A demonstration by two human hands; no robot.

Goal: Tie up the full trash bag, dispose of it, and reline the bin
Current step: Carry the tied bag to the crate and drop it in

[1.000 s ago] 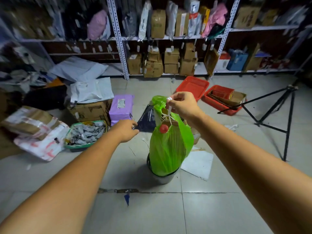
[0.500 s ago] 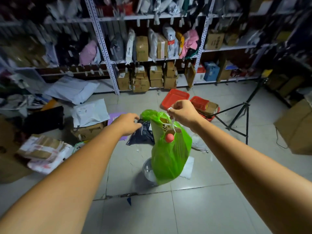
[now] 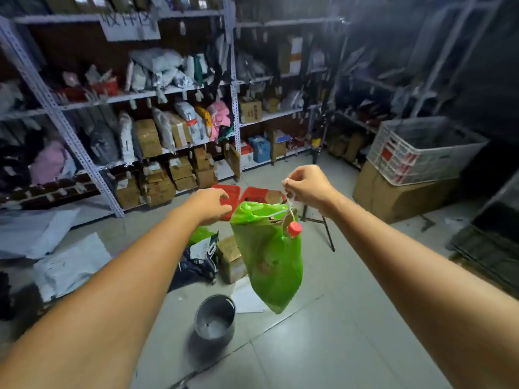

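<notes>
A full green trash bag (image 3: 268, 256) hangs in the air from my right hand (image 3: 307, 186), which pinches its white drawstring. A bottle with a red cap (image 3: 294, 228) pokes out near the bag's top. My left hand (image 3: 210, 204) is at the bag's upper left edge with curled fingers; whether it grips the plastic is unclear. Below the bag, the small grey metal bin (image 3: 214, 318) stands on the tiled floor with no liner inside.
Parcels, a cardboard box (image 3: 231, 259) and mailers lie on the floor behind the bin. Red trays (image 3: 254, 195) sit further back. Metal shelving (image 3: 157, 130) full of boxes lines the wall. A white crate (image 3: 418, 150) on a carton stands right, with a tripod leg (image 3: 327, 234) nearby.
The bag has been lifted fully out of the bin and swung to the right. My view has turned right and up, showing the bare bin.
</notes>
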